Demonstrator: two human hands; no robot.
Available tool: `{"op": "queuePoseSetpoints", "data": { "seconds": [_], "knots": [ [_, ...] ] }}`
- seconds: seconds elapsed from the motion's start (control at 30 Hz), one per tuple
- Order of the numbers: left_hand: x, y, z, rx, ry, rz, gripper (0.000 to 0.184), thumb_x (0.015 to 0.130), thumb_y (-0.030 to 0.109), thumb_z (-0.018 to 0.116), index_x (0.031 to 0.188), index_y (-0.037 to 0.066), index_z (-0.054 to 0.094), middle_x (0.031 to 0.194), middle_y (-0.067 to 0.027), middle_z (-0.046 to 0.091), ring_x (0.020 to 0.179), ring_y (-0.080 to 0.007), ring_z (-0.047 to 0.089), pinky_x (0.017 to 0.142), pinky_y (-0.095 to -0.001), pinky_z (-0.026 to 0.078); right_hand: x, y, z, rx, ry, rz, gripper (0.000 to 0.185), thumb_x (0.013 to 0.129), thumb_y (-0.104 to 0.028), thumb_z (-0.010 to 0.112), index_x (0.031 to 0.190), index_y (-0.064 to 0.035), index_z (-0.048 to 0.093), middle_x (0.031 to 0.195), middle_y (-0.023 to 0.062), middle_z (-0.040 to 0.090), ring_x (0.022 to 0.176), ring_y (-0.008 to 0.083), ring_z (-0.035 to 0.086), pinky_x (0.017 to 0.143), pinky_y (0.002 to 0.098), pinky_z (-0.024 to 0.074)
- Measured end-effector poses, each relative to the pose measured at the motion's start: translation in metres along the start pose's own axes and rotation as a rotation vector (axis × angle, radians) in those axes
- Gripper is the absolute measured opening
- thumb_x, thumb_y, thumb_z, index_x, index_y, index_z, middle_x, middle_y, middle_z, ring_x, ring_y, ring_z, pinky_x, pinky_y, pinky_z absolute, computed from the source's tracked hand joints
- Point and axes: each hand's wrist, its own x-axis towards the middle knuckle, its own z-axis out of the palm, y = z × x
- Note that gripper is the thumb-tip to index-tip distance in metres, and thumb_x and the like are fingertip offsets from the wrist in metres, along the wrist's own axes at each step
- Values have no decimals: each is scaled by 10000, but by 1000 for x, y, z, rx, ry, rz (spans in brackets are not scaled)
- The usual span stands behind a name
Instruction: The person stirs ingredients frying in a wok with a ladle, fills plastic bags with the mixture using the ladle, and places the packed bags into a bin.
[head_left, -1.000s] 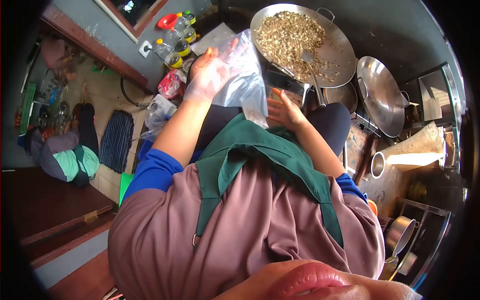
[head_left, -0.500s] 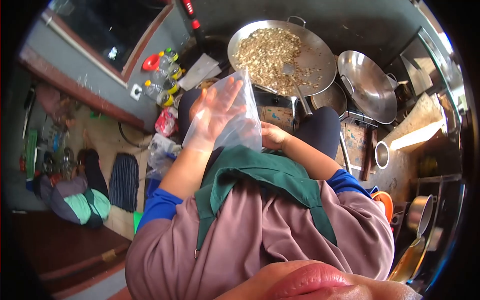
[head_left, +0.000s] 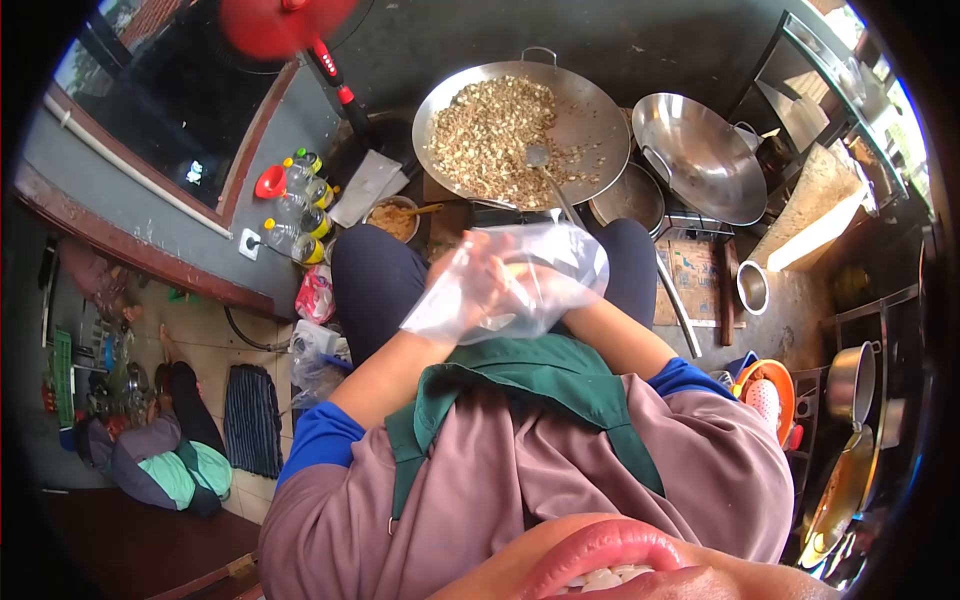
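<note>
Both hands are together above my lap, and a clear plastic bag point(head_left: 570, 258) spreads over them, puffed out on the right side. My left hand point(head_left: 466, 278) shows through the plastic with its fingers bent, closed on the bag. Under the film, my right hand point(head_left: 532, 288) lies close against the left; its fingers are blurred and partly hidden. Beyond my knees a large wok point(head_left: 600, 128) holds a heap of chopped, pale brown food pieces point(head_left: 490, 130). A long-handled metal spatula point(head_left: 538, 156) rests in it, handle toward me.
An empty wok point(head_left: 710, 165) stands right of the full one, near a smaller pan point(head_left: 630, 195). Bottles point(head_left: 295, 205) with a red funnel point(head_left: 270, 181) line the left wall. A bowl point(head_left: 393, 215) with a spoon sits by my left knee. Another person point(head_left: 160, 440) sits at far left.
My left hand has come down and toward my right hand. The bag, upright over the left hand before, now lies across both hands and bulges to the right. The view has shifted.
</note>
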Motion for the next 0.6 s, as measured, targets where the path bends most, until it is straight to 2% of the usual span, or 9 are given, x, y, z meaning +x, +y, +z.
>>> {"op": "queuePoseSetpoints", "data": {
  "seconds": [0.07,0.17,0.2,0.23,0.37,0.4,0.43,0.53,0.6],
  "knots": [
    [2,27,-14,-11,-2,130,236,931,238,499,1012,23,551,1084,-144,586,839,-216,638,739,-346,559,-7,-30,28,54,-85,-181,243,836,-173,627,1040,-46,594,1017,104,610,973,191,569,861,324,455],
    [14,62,-42,218,339,467,290,954,289,450,1021,21,538,1015,-121,625,866,-252,638,773,-362,542,-5,-27,-2,50,424,-237,196,835,-145,631,993,-33,597,964,49,613,922,154,566,851,302,441],
    [14,84,-65,169,113,310,324,965,301,421,1042,5,529,1049,-142,609,912,-251,626,823,-352,527,-1,-27,-5,130,499,-274,170,849,-137,621,973,-23,601,884,31,613,797,129,581,724,274,477],
    [25,91,-77,496,237,472,365,966,305,412,1136,-10,486,1137,-166,562,980,-269,601,859,-365,506,1,-22,-22,105,601,-243,149,842,-129,631,946,-24,608,839,28,612,735,120,570,664,265,466],
    [33,100,-77,604,722,592,607,888,296,577,1365,90,264,1358,-160,351,1183,-319,463,976,-435,398,0,-18,-35,-198,990,-215,129,811,-130,680,833,-24,610,677,6,590,538,92,510,484,243,403],
    [36,97,-84,737,717,620,734,849,326,627,1406,137,189,1424,-157,243,1244,-346,382,1021,-480,319,2,-24,-23,-327,1078,-233,146,803,-138,695,805,-23,605,641,-2,580,501,87,492,453,241,382],
    [42,90,-86,887,837,727,700,842,302,638,1388,122,239,1384,-180,285,1259,-351,358,1031,-506,284,7,-21,-34,-481,1150,-297,211,771,-180,739,728,-37,591,583,-28,538,509,67,455,456,255,357],
    [45,76,-125,2031,875,1227,625,734,253,734,1258,121,420,1224,-259,385,1156,-382,368,998,-466,288,6,-26,-26,-864,1197,-308,265,733,-221,774,671,-46,584,570,-11,538,516,61,433,464,260,356],
    [30,40,-77,2343,844,1115,427,732,286,736,1057,92,539,1211,-214,414,1137,-364,390,945,-451,329,11,-20,-34,-1028,1112,-291,305,699,-245,799,641,-51,571,570,7,550,520,63,430,471,260,359]
  ]
}}
